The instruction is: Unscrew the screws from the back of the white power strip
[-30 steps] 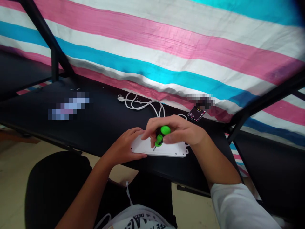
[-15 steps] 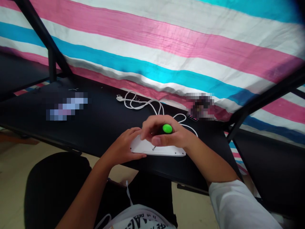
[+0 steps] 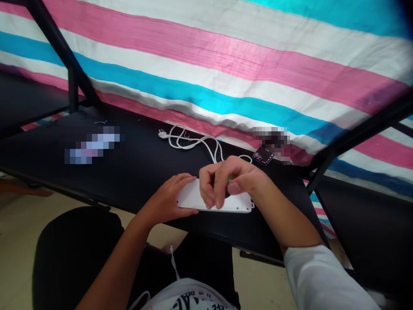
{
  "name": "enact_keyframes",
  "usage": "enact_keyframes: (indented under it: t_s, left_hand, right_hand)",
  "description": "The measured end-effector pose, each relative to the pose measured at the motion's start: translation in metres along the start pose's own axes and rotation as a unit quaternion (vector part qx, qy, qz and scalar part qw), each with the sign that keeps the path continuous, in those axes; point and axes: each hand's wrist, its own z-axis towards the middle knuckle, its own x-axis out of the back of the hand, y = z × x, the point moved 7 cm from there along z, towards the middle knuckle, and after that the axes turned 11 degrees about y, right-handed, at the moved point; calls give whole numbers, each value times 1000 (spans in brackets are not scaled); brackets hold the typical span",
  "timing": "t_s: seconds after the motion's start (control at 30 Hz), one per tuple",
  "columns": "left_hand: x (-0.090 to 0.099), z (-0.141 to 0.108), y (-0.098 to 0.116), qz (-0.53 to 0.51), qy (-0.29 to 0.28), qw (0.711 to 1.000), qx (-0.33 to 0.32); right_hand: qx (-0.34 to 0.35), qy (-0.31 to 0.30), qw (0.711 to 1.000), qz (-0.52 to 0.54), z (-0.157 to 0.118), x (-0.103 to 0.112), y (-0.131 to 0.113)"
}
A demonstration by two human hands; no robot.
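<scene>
Head view: black desk against striped cloth.

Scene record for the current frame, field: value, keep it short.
surface: black desk
left hand: resting on the left end of the white power strip, pinning it flat
right hand: closed around a green-handled screwdriver, almost wholly hidden, over the strip's middle
cable: white cord coiled behind the strip
phone: lit screen, at the desk's back right
backdrop: pink, white and blue striped cloth
</scene>
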Motion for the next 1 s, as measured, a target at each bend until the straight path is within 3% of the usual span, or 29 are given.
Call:
enact_keyframes:
  t_s: [0.07, 0.13, 0.23, 0.3, 0.37, 0.43, 0.57, 0.8, 0.87, 1.0]
  left_hand:
    - [-3, -1, -1, 14, -14, 1000, -11]
    - [-3, -1, -1, 19, -21, 1000, -13]
    - [-2, -2, -2, 21, -14, 1000, -12]
    - [-1, -3, -2, 25, -6, 999, -19]
    - [-2, -3, -3, 30, -6, 999, -25]
    - [-3, -3, -4, 36, -12, 999, -25]
    - [-2, -2, 0, 38, -22, 999, -15]
    - [-1, 0, 1, 28, -30, 999, 1]
    - [-2, 0, 0, 23, -29, 999, -7]
    - [-3, -1, -4, 27, -18, 999, -5]
  right_hand:
    - [-5, -13, 1000, 5, -4, 4, 1]
    - [-16, 17, 1000, -6, -6, 11, 4]
    - [-17, 143, 989, -40, -7, 24, 12]
    - [18, 235, 971, -38, -7, 29, 14]
    - [54, 283, 958, -2, -5, 27, 16]
    - [66, 271, 959, 43, 0, 19, 19]
    - [17, 167, 982, 80, 8, 6, 18]
    - [-32, 69, 997, 5, 1, 14, 8]
    - [-46, 80, 996, 12, -2, 17, 13]
    - [-64, 174, 983, -2, -4, 22, 28]
